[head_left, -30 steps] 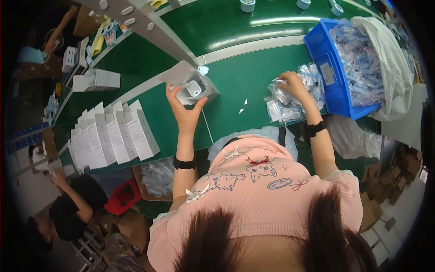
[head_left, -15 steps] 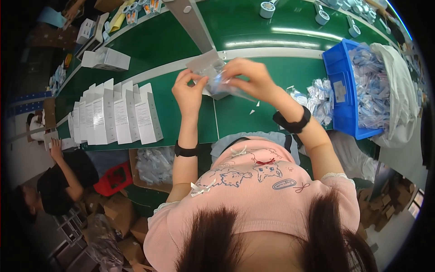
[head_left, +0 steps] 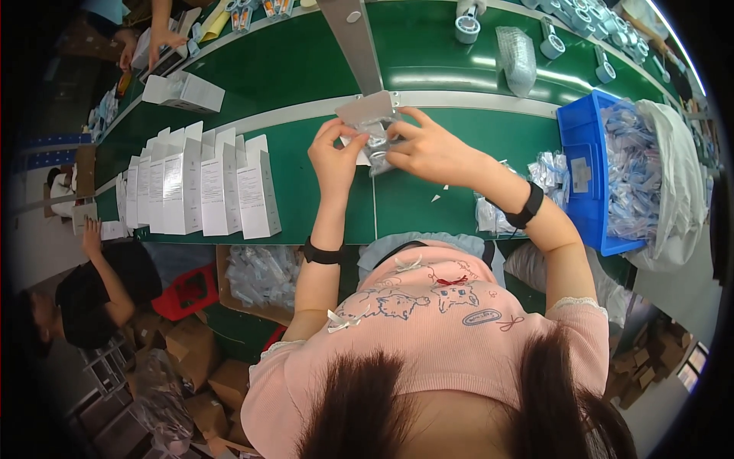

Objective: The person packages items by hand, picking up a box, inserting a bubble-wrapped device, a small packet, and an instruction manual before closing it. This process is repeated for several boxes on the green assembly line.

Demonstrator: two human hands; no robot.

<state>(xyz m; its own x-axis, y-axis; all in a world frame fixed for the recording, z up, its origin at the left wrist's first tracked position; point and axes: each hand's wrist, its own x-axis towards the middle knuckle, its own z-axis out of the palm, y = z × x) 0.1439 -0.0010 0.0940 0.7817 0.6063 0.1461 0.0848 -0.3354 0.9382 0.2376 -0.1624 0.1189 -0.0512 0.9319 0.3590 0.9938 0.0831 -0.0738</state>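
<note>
My left hand [head_left: 334, 155] grips a small open white carton [head_left: 365, 117] with its flap up, held over the green bench [head_left: 428, 218]. My right hand [head_left: 428, 150] presses a clear plastic sachet [head_left: 378, 153] into the carton's mouth. Both wrists wear black bands. A loose heap of the same sachets [head_left: 535, 183] lies to the right of my right forearm.
A blue bin [head_left: 585, 183] full of sachets stands at the right, with white bags beside it. A row of upright white cartons [head_left: 199, 187] stands at the left. Behind runs a green conveyor [head_left: 443, 53] with tape rolls. Another person [head_left: 92, 294] crouches at the lower left among cardboard boxes.
My right hand left the sachet heap, carried one sachet to the carton and is pushing it in. My left hand kept hold of the carton. The view shifted right and down.
</note>
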